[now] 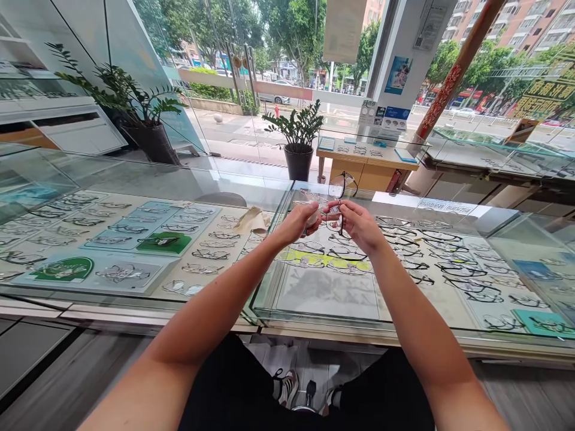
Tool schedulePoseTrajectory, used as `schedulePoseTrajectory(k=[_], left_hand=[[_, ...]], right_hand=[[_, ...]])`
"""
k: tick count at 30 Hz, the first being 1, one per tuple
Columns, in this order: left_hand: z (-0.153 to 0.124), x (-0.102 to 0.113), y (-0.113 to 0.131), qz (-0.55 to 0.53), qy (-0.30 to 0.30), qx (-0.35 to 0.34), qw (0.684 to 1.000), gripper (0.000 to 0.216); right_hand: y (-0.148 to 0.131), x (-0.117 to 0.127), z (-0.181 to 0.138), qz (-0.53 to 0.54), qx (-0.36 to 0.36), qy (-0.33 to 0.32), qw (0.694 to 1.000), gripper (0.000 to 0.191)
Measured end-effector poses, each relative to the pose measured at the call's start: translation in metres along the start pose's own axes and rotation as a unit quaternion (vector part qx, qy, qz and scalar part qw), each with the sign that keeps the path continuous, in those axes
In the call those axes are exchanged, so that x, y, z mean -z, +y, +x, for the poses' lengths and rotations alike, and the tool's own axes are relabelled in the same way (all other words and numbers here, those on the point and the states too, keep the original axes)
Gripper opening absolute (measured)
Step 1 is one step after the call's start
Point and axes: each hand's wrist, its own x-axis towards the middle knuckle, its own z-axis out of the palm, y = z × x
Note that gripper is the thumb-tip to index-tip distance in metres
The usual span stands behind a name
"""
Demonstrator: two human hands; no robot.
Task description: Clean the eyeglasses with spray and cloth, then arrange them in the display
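Observation:
Above the glass counter, my right hand (359, 226) pinches a pair of dark-framed eyeglasses (344, 187), held turned on end with one lens up above the fingers. My left hand (300, 222) is closed just beside it, around a small whitish object (313, 216) mostly hidden by the fingers; its kind cannot be made out. Both hands are close together near the glasses. A beige cloth (252, 220) lies crumpled on the counter to the left of my left hand.
Glass display cases (278, 311) stretch across in front of me, with many eyeglass frames (211, 254) in rows inside. Beyond them stand a potted plant (298, 158), a larger one (150, 140) at left, and a wooden display table (368, 170) by the window.

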Motion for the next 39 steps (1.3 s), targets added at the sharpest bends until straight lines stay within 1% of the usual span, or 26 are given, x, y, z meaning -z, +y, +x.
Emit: schedulePoseTrajectory(k=[4,6,9,11,12,14,16,18,20,21,23,25,27,32,39], left_hand=[[-0.004,-0.005,0.002,0.061,-0.037,-0.021,0.997,0.083],[-0.005,-0.006,0.002,0.069,-0.037,-0.019,0.997,0.082],[-0.002,0.000,-0.001,0.035,-0.006,0.000,0.999,0.083],[0.003,0.009,-0.005,0.000,0.037,-0.007,0.999,0.086],[0.007,0.016,-0.007,-0.017,0.070,-0.017,0.997,0.086],[0.016,0.035,-0.013,-0.038,0.160,-0.040,0.986,0.081],[0.022,0.059,-0.021,-0.028,0.275,-0.063,0.959,0.064],[0.026,0.086,-0.030,0.039,0.405,-0.068,0.911,0.038],[0.026,0.113,-0.039,0.134,0.516,-0.025,0.845,0.012],[0.024,0.126,-0.043,0.172,0.556,0.009,0.813,0.009],[0.020,0.147,-0.051,0.209,0.611,0.088,0.758,0.027],[0.016,0.163,-0.057,0.210,0.637,0.149,0.726,0.036],[0.012,0.173,-0.063,0.202,0.646,0.179,0.714,0.038],[0.007,0.186,-0.078,0.197,0.648,0.202,0.707,0.041],[0.008,0.193,-0.091,0.220,0.642,0.221,0.700,0.037]], right_hand=[[0.004,0.000,0.003,0.039,0.015,0.009,0.999,0.054],[0.005,0.000,0.003,0.043,0.016,0.008,0.999,0.052],[0.004,0.000,0.002,0.043,0.014,0.002,0.999,0.051],[0.002,0.001,0.001,0.040,0.014,0.003,0.999,0.053],[0.001,0.001,0.001,0.040,0.015,0.006,0.999,0.054],[0.000,0.003,0.000,0.041,0.018,0.012,0.999,0.054],[0.000,0.004,0.000,0.046,0.020,0.016,0.999,0.053],[0.000,0.005,0.000,0.054,0.020,0.018,0.998,0.052],[0.000,0.006,0.000,0.065,0.020,0.019,0.998,0.050],[0.000,0.006,0.000,0.069,0.019,0.019,0.997,0.049],[0.000,0.007,0.000,0.069,0.017,0.020,0.997,0.048],[0.001,0.008,0.000,0.062,0.017,0.020,0.998,0.048],[0.001,0.009,0.000,0.054,0.016,0.022,0.998,0.049],[0.002,0.012,0.000,0.037,0.018,0.030,0.999,0.051],[0.002,0.011,-0.002,0.035,0.019,0.026,0.999,0.049]])
